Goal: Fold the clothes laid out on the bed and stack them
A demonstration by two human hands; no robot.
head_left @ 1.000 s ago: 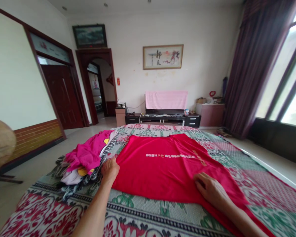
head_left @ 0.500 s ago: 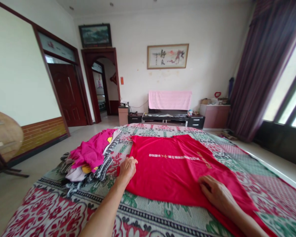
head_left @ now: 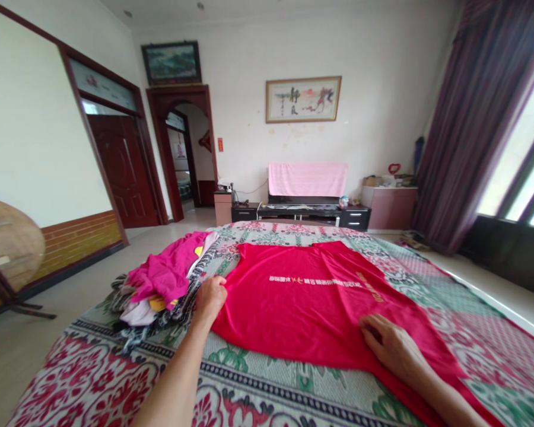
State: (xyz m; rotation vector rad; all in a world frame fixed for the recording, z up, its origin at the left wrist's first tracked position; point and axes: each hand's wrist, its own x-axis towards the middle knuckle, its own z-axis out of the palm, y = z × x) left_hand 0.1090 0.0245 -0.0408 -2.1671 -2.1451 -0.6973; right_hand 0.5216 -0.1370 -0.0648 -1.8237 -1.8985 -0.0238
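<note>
A red T-shirt [head_left: 293, 320] with white and gold lettering lies spread over a patterned bedspread [head_left: 129, 391]. At its left edge my left hand [head_left: 211, 298] is closed, pinching the fabric and drawing that side outward. My right hand [head_left: 385, 341] rests on the lower right part of the shirt, fingers curled down onto the cloth; the fingertips are partly hidden. Left of the shirt sits a heap of clothes, with a bright pink garment [head_left: 164, 270] on top and black-and-white knitted fabric under it.
Beyond the bed stand a low black TV cabinet [head_left: 356, 218] and a screen covered by a pink cloth [head_left: 307, 179]. A round wooden tabletop [head_left: 9, 249] leans at the left. Dark curtains [head_left: 463, 130] hang by the window at the right.
My left hand has moved left, pulling the shirt's left edge outward toward the clothes heap. My right hand has stayed in nearly the same place on the shirt.
</note>
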